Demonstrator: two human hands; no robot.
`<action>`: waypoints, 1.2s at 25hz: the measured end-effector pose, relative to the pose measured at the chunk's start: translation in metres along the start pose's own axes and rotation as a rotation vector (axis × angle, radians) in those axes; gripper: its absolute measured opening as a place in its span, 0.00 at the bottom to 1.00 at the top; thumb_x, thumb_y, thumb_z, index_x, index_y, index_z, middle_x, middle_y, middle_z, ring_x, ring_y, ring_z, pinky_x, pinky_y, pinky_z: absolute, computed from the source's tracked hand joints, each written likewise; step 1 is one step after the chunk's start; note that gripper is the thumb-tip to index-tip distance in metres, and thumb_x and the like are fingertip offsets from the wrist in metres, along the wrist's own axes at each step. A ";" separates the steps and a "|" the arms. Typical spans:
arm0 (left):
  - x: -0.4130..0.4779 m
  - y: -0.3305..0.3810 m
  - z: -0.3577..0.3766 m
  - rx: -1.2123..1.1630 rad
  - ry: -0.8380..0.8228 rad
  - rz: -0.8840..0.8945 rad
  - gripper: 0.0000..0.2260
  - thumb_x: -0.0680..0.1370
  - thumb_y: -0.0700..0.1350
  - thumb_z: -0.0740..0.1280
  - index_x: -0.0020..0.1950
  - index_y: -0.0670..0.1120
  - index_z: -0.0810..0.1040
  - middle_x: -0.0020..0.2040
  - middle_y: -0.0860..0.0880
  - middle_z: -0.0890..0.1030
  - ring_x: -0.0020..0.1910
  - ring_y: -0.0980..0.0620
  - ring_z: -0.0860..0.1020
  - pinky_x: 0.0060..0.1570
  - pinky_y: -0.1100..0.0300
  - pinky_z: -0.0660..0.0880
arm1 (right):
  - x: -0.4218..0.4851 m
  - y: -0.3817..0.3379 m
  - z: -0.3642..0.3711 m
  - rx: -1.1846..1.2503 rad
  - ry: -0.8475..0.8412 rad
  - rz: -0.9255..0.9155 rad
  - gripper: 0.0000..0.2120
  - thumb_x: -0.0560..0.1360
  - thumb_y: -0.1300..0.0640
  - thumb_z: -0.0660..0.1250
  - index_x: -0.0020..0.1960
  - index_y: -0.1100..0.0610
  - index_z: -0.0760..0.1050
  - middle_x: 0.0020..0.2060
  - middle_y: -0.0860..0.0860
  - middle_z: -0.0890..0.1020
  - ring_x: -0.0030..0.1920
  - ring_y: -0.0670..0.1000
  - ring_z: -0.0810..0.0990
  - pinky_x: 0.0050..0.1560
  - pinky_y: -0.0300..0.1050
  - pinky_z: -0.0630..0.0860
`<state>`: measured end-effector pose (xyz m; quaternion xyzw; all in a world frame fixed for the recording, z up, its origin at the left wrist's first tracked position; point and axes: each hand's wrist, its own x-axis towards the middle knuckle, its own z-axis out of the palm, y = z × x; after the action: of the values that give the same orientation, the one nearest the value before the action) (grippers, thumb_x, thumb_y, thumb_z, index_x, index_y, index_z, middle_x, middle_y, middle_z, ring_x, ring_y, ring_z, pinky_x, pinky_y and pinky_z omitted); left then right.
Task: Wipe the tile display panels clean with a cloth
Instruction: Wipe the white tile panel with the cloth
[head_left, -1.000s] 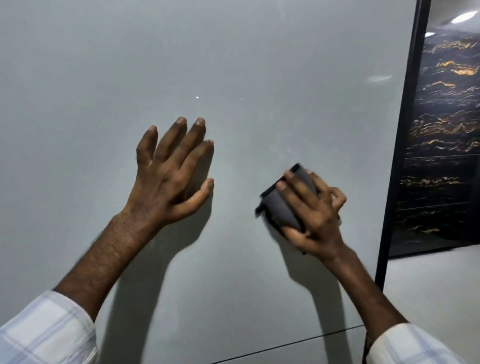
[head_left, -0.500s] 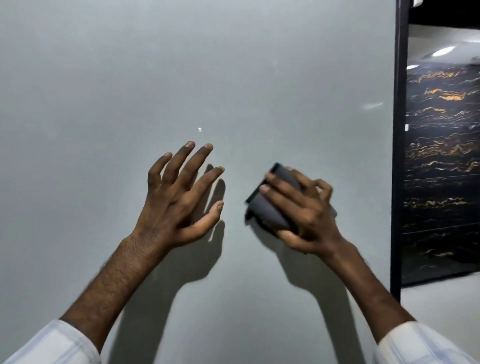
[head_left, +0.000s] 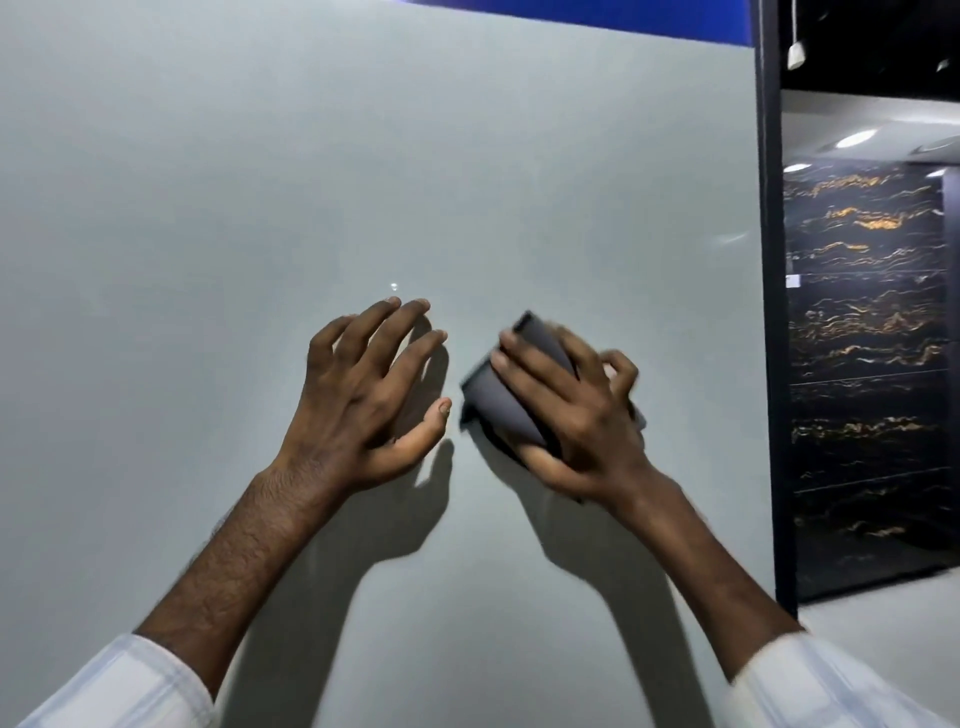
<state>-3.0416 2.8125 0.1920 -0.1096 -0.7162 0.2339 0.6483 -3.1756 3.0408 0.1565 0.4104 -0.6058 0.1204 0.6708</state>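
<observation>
From my side I see only a part of the grey cloth (head_left: 506, 395): my right hand (head_left: 576, 415) covers its right half, and I cannot tell how it is folded underneath. The right hand is a little blurred, mostly at the curled small finger. The fingertips (head_left: 413, 307) of my left hand (head_left: 363, 395) are close to the grey tile panel (head_left: 208, 208), but I cannot tell if they touch it. The panel is cut by the left and bottom edges. Both white sleeves (head_left: 119, 686) are cut at the bottom edge.
</observation>
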 end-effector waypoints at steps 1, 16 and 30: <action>0.006 -0.003 0.000 0.000 0.009 0.017 0.25 0.78 0.56 0.65 0.70 0.43 0.79 0.76 0.43 0.73 0.76 0.41 0.70 0.71 0.41 0.64 | -0.011 0.016 -0.004 -0.014 0.006 -0.013 0.34 0.71 0.46 0.70 0.77 0.48 0.72 0.79 0.46 0.69 0.78 0.58 0.68 0.57 0.66 0.67; 0.047 -0.019 0.009 0.076 0.000 0.016 0.31 0.78 0.59 0.62 0.76 0.42 0.74 0.77 0.43 0.72 0.76 0.40 0.70 0.72 0.40 0.64 | 0.094 0.106 -0.012 0.073 0.092 0.158 0.33 0.72 0.40 0.72 0.76 0.42 0.72 0.78 0.40 0.68 0.76 0.55 0.68 0.62 0.55 0.59; 0.063 -0.016 0.018 0.198 -0.040 0.058 0.33 0.81 0.59 0.58 0.81 0.41 0.67 0.84 0.43 0.61 0.83 0.39 0.59 0.75 0.35 0.57 | 0.186 0.131 -0.019 0.141 0.082 0.196 0.33 0.73 0.34 0.66 0.77 0.40 0.70 0.78 0.40 0.68 0.75 0.52 0.68 0.64 0.57 0.61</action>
<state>-3.0654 2.8239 0.2536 -0.0610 -0.6991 0.3243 0.6343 -3.2045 3.0748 0.3801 0.3898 -0.6051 0.2445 0.6497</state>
